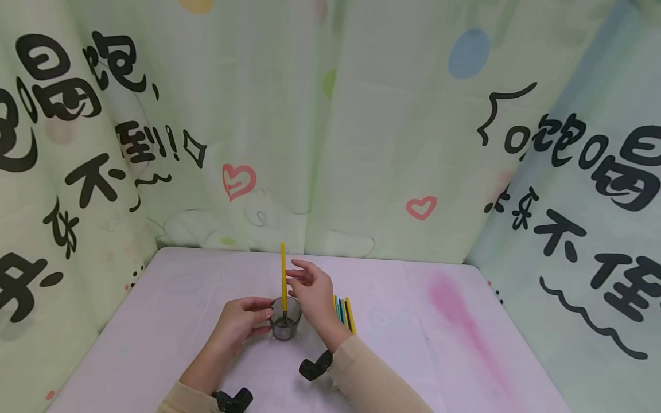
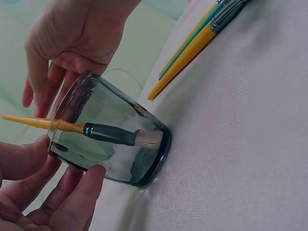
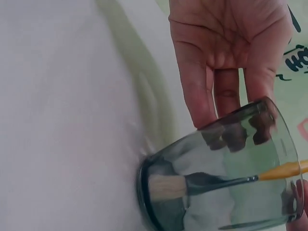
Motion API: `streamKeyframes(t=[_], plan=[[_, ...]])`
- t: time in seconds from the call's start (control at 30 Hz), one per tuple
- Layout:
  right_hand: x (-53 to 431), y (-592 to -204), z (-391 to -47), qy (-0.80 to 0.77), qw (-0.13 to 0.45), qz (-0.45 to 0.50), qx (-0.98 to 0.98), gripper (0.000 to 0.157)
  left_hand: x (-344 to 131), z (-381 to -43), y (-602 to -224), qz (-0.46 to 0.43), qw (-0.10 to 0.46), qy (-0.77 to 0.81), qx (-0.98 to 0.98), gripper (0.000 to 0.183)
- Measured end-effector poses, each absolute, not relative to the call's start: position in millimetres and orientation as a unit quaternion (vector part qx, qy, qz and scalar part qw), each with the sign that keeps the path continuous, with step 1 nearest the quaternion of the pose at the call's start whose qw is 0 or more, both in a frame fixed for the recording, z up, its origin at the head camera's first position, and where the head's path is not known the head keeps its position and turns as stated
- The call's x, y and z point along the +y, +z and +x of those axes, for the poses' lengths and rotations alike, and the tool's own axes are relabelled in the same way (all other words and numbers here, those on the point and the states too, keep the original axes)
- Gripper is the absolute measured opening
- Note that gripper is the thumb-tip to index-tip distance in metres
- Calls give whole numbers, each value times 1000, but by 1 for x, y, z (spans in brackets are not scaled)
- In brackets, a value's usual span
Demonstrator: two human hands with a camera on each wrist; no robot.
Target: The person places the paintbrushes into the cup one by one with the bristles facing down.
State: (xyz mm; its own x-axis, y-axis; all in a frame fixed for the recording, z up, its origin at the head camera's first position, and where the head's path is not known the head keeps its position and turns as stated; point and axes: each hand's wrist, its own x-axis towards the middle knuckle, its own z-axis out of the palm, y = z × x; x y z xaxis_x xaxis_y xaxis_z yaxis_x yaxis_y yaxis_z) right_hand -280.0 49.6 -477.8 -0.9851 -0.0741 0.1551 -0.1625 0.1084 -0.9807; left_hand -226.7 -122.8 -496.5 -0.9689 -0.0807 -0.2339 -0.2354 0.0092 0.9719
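A clear grey-tinted glass [image 1: 285,331] stands upright on the table, with one yellow-handled paintbrush [image 1: 283,269] inside it. The brush's pale bristles [image 2: 149,139] rest near the glass bottom, and its handle sticks up past the rim. My left hand [image 1: 240,321] holds the glass from the left, thumb and fingers about its side. On the other side, my right hand [image 1: 312,289] is beside the rim and the brush handle, its fingers loosely extended. In the left wrist view, the fingers of the right hand [image 2: 79,36] hang partly hidden behind the glass.
Several more paintbrushes [image 1: 345,314] with yellow and teal handles lie on the table to the right, partly covered by the right forearm. A pale cloth covers the table [image 1: 403,344], with a pink patch on the right. Printed curtains [image 1: 361,143] enclose the back and sides.
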Motion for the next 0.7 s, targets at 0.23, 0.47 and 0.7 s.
streamKeyframes(t=[0.23,0.47,0.7], plan=[[60,-479,-278,673,34,77,-735,42,-122,-226,-496,-111,56,696,707,31],[74,-476,-275,679,22,63,-731,44,-122,-226,-496,-112,58,695,708,31],[90,-477,-271,679,15,55,-732,45,-123,-226,-496,-111,56,700,703,31]])
